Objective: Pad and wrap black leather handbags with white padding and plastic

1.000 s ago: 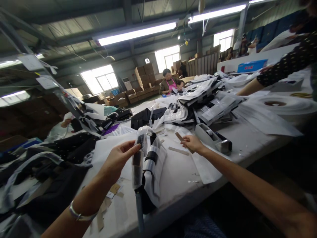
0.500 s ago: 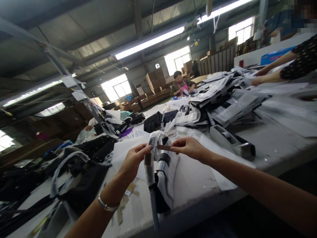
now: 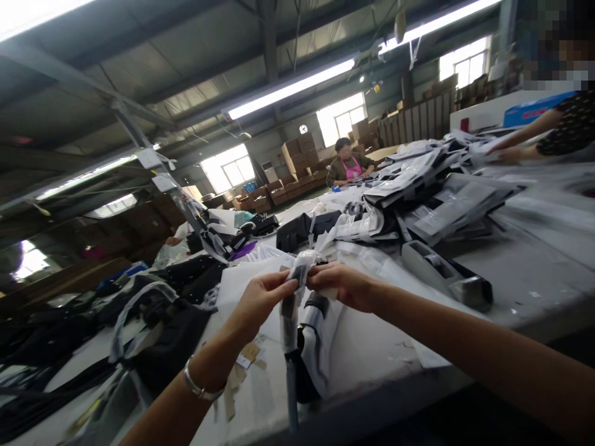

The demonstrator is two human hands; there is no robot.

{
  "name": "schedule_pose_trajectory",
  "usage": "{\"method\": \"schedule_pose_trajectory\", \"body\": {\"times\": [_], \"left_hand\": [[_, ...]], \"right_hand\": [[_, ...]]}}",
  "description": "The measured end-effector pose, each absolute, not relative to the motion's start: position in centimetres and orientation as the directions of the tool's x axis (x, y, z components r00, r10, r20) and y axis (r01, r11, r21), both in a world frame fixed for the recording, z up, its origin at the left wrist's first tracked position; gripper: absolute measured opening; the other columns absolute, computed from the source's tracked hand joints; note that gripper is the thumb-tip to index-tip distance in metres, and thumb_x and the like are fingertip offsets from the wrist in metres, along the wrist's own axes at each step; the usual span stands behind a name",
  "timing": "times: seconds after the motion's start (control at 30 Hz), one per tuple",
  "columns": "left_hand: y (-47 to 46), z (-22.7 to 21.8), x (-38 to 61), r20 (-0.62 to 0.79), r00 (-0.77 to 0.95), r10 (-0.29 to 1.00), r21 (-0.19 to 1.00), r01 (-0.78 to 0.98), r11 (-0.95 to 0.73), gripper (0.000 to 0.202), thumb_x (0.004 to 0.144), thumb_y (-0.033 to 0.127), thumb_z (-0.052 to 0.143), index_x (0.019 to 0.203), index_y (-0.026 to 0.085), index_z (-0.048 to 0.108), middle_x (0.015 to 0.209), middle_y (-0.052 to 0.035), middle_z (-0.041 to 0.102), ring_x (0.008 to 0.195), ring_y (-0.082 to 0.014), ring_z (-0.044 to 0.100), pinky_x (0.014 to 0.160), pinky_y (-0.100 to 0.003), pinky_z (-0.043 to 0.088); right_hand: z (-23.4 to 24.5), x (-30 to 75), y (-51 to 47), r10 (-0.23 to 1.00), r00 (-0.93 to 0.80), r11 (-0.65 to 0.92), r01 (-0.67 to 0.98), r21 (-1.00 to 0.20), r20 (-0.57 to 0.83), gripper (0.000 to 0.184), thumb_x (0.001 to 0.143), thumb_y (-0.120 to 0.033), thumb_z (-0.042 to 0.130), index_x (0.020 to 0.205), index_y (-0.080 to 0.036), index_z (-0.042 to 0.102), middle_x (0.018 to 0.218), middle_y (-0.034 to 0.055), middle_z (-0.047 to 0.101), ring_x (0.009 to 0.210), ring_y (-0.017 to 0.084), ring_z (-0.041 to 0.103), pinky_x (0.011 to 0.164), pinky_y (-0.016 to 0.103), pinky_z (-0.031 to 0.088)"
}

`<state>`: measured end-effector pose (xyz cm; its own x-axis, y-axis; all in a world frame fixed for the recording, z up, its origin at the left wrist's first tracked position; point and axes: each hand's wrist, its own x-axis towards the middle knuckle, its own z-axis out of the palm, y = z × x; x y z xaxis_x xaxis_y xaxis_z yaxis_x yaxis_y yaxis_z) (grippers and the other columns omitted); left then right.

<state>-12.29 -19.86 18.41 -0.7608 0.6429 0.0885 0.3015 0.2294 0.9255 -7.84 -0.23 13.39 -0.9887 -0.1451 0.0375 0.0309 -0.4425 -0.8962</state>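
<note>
pinching the wrapped strap (image 3: 289,331) left of the dispenser (image 3: 446,275)

from where i stand, both hands meet at the strap's upper end, above the table (image 3: 362,347) and left of the dispenser. the left hand (image 3: 255,300) has that end nipped between thumb and fingers. the right hand (image 3: 341,285) is bunched up against the strap's other side, the side towards the dispenser; i cannot tell whether its fingertips grip the strap or something thin. a pale bit (image 3: 331,292) shows under them, too small to name.

the step in hand seems to be close fingertip work on that end. the next move, i'd judge, calls for a firm left pinch so the strap does not twist, with the right fingers working by feel, since they screen much of the spot.

both forearms slant inward from the near side. the left one, with a bracelet (image 3: 194,386) at the wrist, rises steeply; the right one stretches flatter, passing on the near side of the dispenser.

below the hands the strap runs down towards the table's edge. a bundle (image 3: 313,322) lies just beside it, on the side towards the dispenser. scraps (image 3: 251,353) lie farther left of the dispenser, and a pile (image 3: 409,176) rises beyond it.
</note>
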Motion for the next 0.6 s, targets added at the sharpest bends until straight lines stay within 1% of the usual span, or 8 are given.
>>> {"method": "schedule_pose_trajectory", "body": {"times": [0.1,0.17,0.27,0.33,0.4,0.47,0.53,0.6], "left_hand": [[-19.8,18.8,-12.0,0.103,-0.754,0.649,0.899,0.350,0.265,0.044,0.080,0.043,0.074,0.116,0.019,0.073,0.105,-0.0044,0.076,0.101,-0.0248,0.065,0.091,-0.031,0.047],[-19.5,19.1,-11.7,0.112,-0.746,0.657,0.881,0.380,0.281,0.044,0.080,0.044,0.074,0.116,0.018,0.073,0.107,-0.0048,0.075,0.102,-0.0261,0.066,0.090,-0.032,0.048],[-19.1,19.2,-11.3,0.133,-0.748,0.650,0.870,0.402,0.285,0.045,0.078,0.045,0.074,0.113,0.017,0.074,0.107,-0.0058,0.076,0.102,-0.0280,0.066,0.091,-0.035,0.049],[-19.0,19.0,-11.2,0.150,-0.760,0.633,0.878,0.397,0.268,0.045,0.077,0.046,0.075,0.110,0.016,0.074,0.106,-0.0071,0.075,0.104,-0.0288,0.066,0.092,-0.036,0.050],[-19.0,18.5,-11.2,0.151,-0.779,0.609,0.907,0.355,0.229,0.051,0.075,0.047,0.077,0.114,0.015,0.071,0.108,-0.0094,0.075,0.104,-0.0287,0.067,0.092,-0.037,0.051],[-19.1,17.8,-11.3,0.131,-0.825,0.550,0.949,0.264,0.170,0.067,0.072,0.046,0.082,0.128,0.016,0.060,0.118,-0.0128,0.071,0.103,-0.0277,0.068,0.091,-0.036,0.052],[-19.2,17.1,-11.5,0.082,-0.877,0.473,0.984,0.148,0.104,0.092,0.067,0.041,0.087,0.144,0.022,0.041,0.134,-0.0165,0.061,0.103,-0.0261,0.069,0.090,-0.035,0.053],[-19.1,16.5,-11.6,0.033,-0.899,0.436,0.998,0.056,0.039,0.110,0.065,0.035,0.090,0.152,0.027,0.023,0.141,-0.0173,0.055,0.107,-0.0249,0.068,0.093,-0.034,0.051]], "right_hand": [[13.8,-7.1,-0.6,-0.131,-0.991,-0.442,0.060,-0.895,-0.001,0.033,0.066,-0.044,0.082,0.086,-0.018,0.078,0.085,0.0044,0.073,0.076,0.016,0.062,0.067,0.026,0.046],[13.9,-6.9,-1.1,-0.077,-0.996,-0.406,-0.001,-0.914,0.035,0.037,0.068,-0.049,0.082,0.088,-0.019,0.077,0.086,0.0043,0.074,0.076,0.016,0.064,0.067,0.027,0.047],[13.9,-6.9,-1.9,-0.004,-0.997,-0.419,-0.074,-0.905,0.083,0.037,0.066,-0.047,0.085,0.088,-0.018,0.078,0.088,0.0043,0.076,0.078,0.017,0.066,0.073,0.028,0.050],[13.9,-6.9,-2.2,0.022,-0.996,-0.446,-0.085,-0.891,0.085,0.037,0.064,-0.044,0.086,0.089,-0.018,0.078,0.088,0.0043,0.076,0.079,0.017,0.068,0.076,0.028,0.051],[13.8,-6.8,-2.3,0.035,-0.997,-0.460,-0.079,-0.884,0.071,0.038,0.063,-0.044,0.087,0.089,-0.017,0.079,0.085,0.0044,0.077,0.076,0.017,0.068,0.075,0.029,0.051],[13.7,-6.6,-2.2,0.041,-0.997,-0.460,-0.073,-0.885,0.061,0.039,0.063,-0.044,0.087,0.089,-0.016,0.079,0.084,0.0048,0.077,0.074,0.017,0.068,0.074,0.028,0.051],[13.7,-6.6,-2.1,0.045,-0.998,-0.447,-0.068,-0.892,0.054,0.040,0.062,-0.044,0.087,0.089,-0.016,0.079,0.085,0.0054,0.077,0.073,0.017,0.068,0.073,0.028,0.051],[13.8,-6.5,-1.9,0.029,-0.998,-0.434,-0.064,-0.899,0.057,0.042,0.062,-0.045,0.087,0.091,-0.015,0.079,0.088,0.0064,0.077,0.074,0.018,0.068,0.073,0.029,0.051]]}}
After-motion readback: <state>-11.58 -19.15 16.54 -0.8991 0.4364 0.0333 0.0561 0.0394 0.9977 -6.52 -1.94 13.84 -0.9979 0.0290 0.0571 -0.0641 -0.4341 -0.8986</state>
